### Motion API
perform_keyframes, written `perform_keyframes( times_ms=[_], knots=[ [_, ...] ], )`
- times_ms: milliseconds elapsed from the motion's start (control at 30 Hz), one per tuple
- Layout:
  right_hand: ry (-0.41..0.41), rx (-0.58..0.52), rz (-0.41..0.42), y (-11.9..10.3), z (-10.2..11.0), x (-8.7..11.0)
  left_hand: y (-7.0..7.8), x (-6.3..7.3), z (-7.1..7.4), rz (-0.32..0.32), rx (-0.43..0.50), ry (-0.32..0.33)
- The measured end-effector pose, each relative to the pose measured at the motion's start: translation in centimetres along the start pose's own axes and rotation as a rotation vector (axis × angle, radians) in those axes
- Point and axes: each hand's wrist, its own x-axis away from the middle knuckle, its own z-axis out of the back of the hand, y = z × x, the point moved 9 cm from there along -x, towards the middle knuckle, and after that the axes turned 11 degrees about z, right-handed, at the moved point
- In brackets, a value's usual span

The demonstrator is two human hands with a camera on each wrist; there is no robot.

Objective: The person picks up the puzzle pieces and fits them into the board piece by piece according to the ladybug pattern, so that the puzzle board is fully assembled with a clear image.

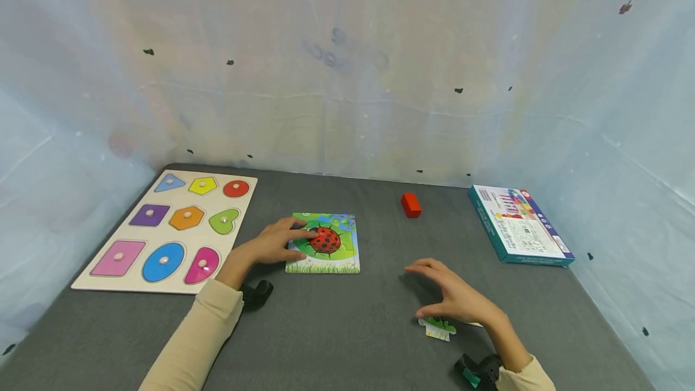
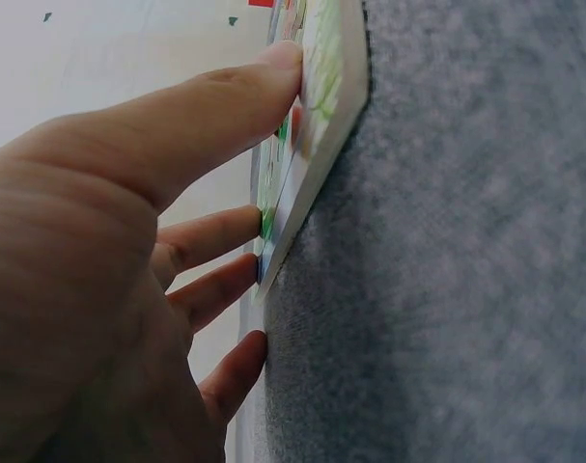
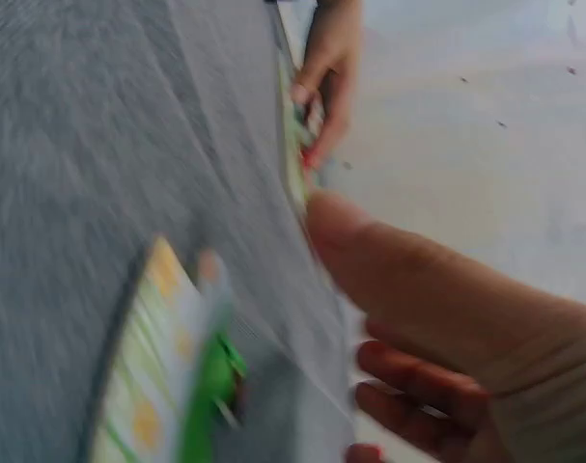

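Observation:
A square ladybug picture board (image 1: 347,258) lies flat on the grey table in the head view. My left hand (image 1: 274,241) rests on its left side, fingers spread over the picture; the left wrist view shows the thumb (image 2: 225,106) on its edge. Farther right, my right hand (image 1: 453,294) is held low with thumb and fingers apart and nothing between them. Just below its thumb lies a jigsaw puzzle piece (image 1: 438,328) with a green and grassy print. Part of another piece shows beyond, mostly hidden by the hand. The right wrist view shows a printed piece (image 3: 143,386), blurred.
A wooden knobbed shape board (image 1: 136,239) with several coloured shapes lies at the left. Toward the back stands a small red block (image 1: 411,205). A flat teal-edged box (image 1: 521,225) is at the right. A pale sheet (image 1: 336,125) hangs behind the table.

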Motion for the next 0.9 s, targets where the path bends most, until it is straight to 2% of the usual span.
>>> perform_keyframes(
  times_ms=[200,300,533,800,900],
  knots=[
    [-0.071,0.108,-0.106,0.3,0.4,2.6,0.1,-0.2,0.0,0.005,0.003,-0.006],
    [-0.102,0.121,-0.143,0.5,0.1,3.6,0.1,-0.3,0.0,0.011,0.003,-0.008],
    [-0.098,0.07,-0.107,0.4,-0.7,4.4,0.1,-0.1,0.2,0.01,0.015,-0.003],
    [-0.081,-0.077,-0.024,0.0,-1.4,3.7,-0.2,-0.1,-0.1,0.022,0.019,-0.015],
    [-0.078,-0.073,-0.024,0.0,-1.4,3.5,-0.1,-0.1,-0.1,0.017,0.017,-0.011]
  ],
)
